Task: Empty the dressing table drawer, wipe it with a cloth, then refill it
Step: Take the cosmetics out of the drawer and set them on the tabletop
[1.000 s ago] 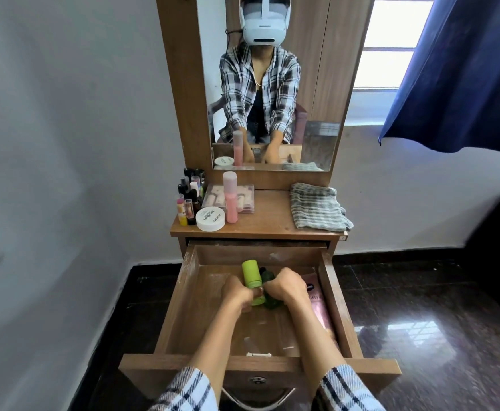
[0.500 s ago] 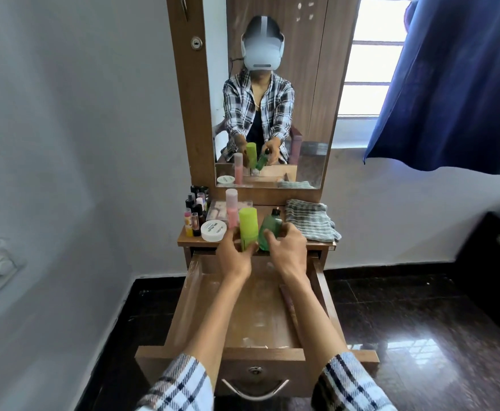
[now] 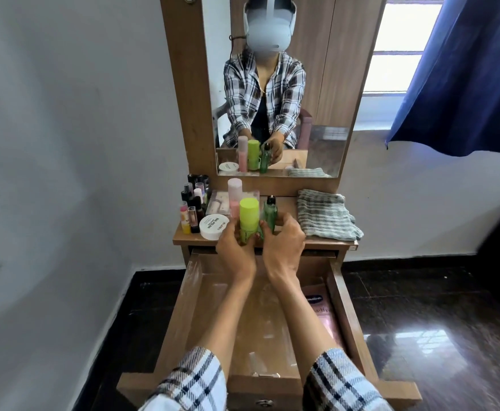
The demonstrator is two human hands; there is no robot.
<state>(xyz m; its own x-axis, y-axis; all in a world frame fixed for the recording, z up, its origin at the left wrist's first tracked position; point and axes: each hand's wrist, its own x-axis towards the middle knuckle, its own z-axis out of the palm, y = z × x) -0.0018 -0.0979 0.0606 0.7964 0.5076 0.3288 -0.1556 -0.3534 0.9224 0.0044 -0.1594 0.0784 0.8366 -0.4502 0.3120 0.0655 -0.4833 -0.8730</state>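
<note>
— What is happening at the dressing table?

— A person in a plaid shirt reaches both arms over the open drawer (image 3: 336,280) to the front edge of the surface (image 3: 326,243). The left hand (image 3: 237,247) curls round a lime-green bottle (image 3: 248,216), which stands upright. The right hand (image 3: 284,247) wraps its fingers round a dark green bottle with a black cap (image 3: 270,213), just beside the first. Whether either base touches the wood, I cannot tell.

— And the drawer?

— Pulled well out below the arms. A pink tube (image 3: 324,314) lies along its right wall, partly hidden by the right forearm.

— What else stands up top?

— A round white jar (image 3: 213,227) sits just left of the lime-green bottle, a pink bottle (image 3: 234,197) stands behind it, and a cluster of small bottles (image 3: 194,203) fills the left corner. A folded checked cloth (image 3: 326,216) lies on the right side, apart from both hands. The mirror (image 3: 317,84) behind reflects the person and the two bottles.
</note>
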